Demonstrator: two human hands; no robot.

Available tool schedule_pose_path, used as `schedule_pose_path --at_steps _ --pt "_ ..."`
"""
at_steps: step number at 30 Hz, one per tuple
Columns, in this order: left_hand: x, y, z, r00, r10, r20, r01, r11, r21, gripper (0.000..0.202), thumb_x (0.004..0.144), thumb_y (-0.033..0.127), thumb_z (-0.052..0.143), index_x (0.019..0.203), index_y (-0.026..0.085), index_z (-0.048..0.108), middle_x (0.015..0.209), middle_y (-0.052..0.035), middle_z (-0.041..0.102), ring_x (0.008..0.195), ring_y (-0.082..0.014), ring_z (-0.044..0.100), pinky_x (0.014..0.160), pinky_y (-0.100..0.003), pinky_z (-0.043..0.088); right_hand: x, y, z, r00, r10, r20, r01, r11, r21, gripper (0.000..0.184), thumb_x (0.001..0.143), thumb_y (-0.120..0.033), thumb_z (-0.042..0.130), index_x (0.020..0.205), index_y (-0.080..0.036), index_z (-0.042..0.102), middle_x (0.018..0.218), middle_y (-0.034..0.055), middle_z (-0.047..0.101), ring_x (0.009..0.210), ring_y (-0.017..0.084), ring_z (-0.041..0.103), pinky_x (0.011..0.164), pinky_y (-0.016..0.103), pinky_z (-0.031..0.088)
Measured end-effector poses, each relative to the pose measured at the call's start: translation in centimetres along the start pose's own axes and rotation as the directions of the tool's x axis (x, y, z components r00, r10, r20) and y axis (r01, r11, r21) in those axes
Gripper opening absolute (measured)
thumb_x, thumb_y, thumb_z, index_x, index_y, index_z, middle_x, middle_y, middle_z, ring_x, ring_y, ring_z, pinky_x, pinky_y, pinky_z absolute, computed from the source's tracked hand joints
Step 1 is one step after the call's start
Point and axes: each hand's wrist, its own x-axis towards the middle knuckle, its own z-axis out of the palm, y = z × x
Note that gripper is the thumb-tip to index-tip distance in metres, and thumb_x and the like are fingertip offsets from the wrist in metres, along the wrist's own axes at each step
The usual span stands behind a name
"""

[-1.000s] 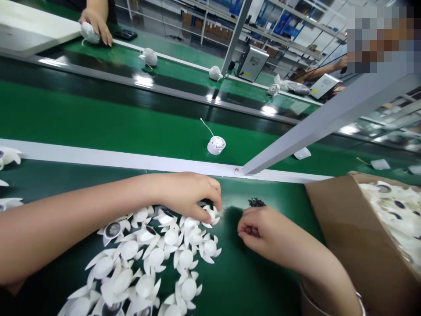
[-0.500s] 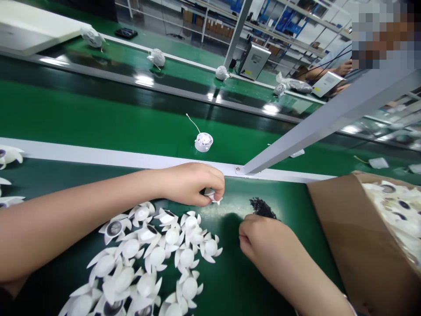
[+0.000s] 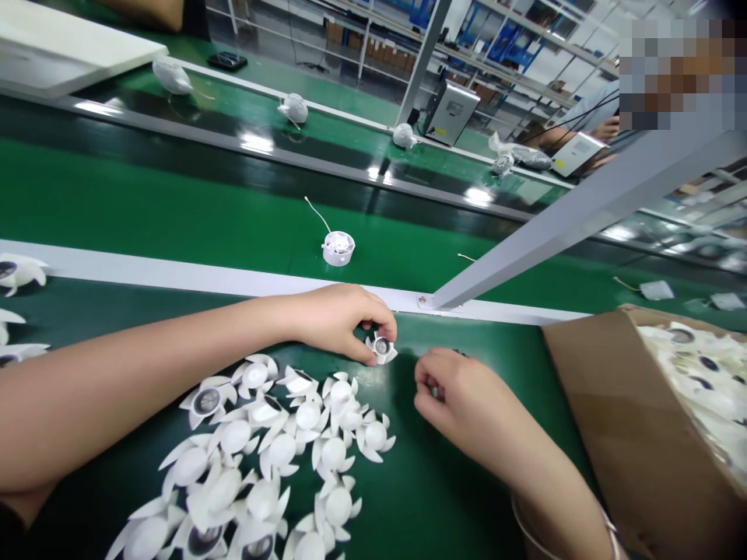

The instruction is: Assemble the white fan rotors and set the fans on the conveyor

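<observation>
On the green worktop [image 3: 478, 373], our left grip [image 3: 337, 323] is pinching a white fan impeller [image 3: 381, 348] at its fingertips; our curled right grip [image 3: 449, 385] is waiting just right of it, its hold unclear.

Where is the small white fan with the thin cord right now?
In the head view, the white fan sits on the green conveyor belt just beyond the white rail, ahead of the person's left hand, its cord trailing away up-left.
</observation>
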Motion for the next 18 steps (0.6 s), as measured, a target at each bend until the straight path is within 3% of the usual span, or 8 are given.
schedule_pose_path --at_steps 4,7,12,18 --pt "0.1 0.2 0.1 0.998 -0.069 0.013 0.069 0.997 -0.03 0.046 0.067 0.027 0.084 0.109 0.027 0.065 0.101 0.0051 0.071 0.086 -0.0128 0.062 0.07 -0.021 0.041 1.4 -0.1 0.4 0.98 -0.048 -0.191 0.11 0.938 0.328 0.011 0.078 -0.009 0.056 0.074 -0.019 0.057 0.072 -0.0023 0.056 0.062 0.01 0.051 0.059 0.022 0.04" --pt "0.1 0.4 0.1 0.997 -0.079 0.025 0.079 0.996 -0.03 0.048 0.066 0.027 0.084 0.11 0.028 0.064 0.1 0.0061 0.072 0.086 -0.013 0.061 0.07 -0.022 0.04 2.1 -0.8 1.4 0.967 -0.055 -0.248 0.153 0.905 0.398 0.01 0.078 -0.01 0.058 0.075 -0.019 0.061 0.071 -0.0022 0.056 0.063 0.01 0.052 0.059 0.022 0.041" --pt "0.1 0.4 0.0 0.997 -0.065 0.027 0.066 0.998 -0.02 0.043 0.066 0.026 0.082 0.105 0.028 0.064 0.1 0.0064 0.072 0.085 -0.0133 0.061 0.069 -0.023 0.038 2.6 -1.6 2.5 0.938 -0.14 -0.316 0.209 0.958 0.194 0.009 0.079 -0.01 0.058 0.077 -0.017 0.063 0.077 0.0007 0.06 0.064 0.011 0.052 0.057 0.023 0.039" --pt "0.1 0.3 0.0 0.997 -0.074 0.032 0.075 0.997 -0.012 0.045 0.065 0.029 0.083 0.104 0.028 0.063 0.101 0.0072 0.071 0.083 -0.0128 0.06 0.065 -0.023 0.036 2.6 -2.1 2.4 0.934 -0.161 -0.319 0.163 0.986 -0.022 0.008 0.082 -0.012 0.058 0.078 -0.016 0.064 0.078 0.0017 0.063 0.061 0.012 0.054 0.055 0.025 0.037"
